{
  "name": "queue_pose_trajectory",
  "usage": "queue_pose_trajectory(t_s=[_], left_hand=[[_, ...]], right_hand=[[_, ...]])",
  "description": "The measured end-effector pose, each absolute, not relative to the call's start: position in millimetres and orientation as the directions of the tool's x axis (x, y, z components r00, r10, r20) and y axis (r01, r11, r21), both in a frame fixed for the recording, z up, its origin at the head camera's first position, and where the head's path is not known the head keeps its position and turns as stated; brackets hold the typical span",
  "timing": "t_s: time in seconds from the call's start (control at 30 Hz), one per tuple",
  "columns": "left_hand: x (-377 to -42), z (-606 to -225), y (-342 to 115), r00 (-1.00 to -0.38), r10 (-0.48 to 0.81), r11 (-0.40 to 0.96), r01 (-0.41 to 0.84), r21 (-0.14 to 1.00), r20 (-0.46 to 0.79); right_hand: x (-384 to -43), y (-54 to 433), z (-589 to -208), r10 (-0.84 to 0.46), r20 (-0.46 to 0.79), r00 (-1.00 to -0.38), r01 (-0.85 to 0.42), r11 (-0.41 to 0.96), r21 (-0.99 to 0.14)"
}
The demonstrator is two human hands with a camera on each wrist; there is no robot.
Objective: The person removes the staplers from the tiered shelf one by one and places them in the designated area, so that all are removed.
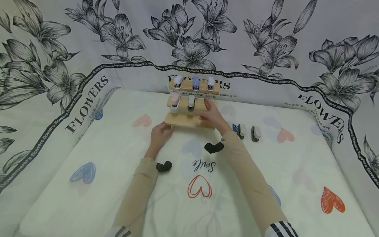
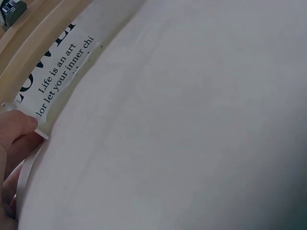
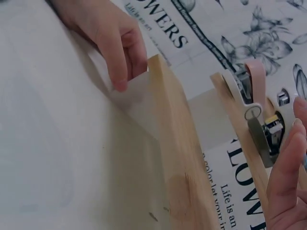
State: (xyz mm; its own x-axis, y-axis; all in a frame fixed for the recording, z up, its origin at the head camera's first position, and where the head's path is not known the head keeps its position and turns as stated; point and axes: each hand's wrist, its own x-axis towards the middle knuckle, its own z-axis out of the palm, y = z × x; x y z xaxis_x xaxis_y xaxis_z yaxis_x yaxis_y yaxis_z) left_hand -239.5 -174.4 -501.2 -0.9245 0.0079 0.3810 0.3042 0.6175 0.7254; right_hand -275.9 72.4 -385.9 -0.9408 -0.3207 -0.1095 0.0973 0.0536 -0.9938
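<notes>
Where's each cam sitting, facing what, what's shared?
Head: on the head, facing forward and down at wooden rack; left hand, right hand, sleeves show.
Left wrist: on that wrist, facing white surface; left hand at left edge.
Right wrist: on that wrist, facing rack and staplers; right hand at right edge, left hand at top.
Head and right wrist share rack, staplers.

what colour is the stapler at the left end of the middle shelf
The stapler is pink on top with white parts, clearest in the right wrist view.
</notes>
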Motion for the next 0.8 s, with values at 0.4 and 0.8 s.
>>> queue_pose_trajectory(t_s=[0.4,0.8], left_hand=[[-238.4,-495.7,-171.6,-0.929,-0.020,0.602,0.285,0.746,0.371],[-235.7,-496.7,-170.9,-0.921,-0.016,0.616,0.298,0.729,0.390]], right_hand=[[-286.1,47.9,-383.3,-0.314,-0.110,-0.943,0.118,-0.007,-0.993],[-288.8,40.5,-396.4,-0.296,-0.019,-0.955,0.051,-0.101,-0.994]])
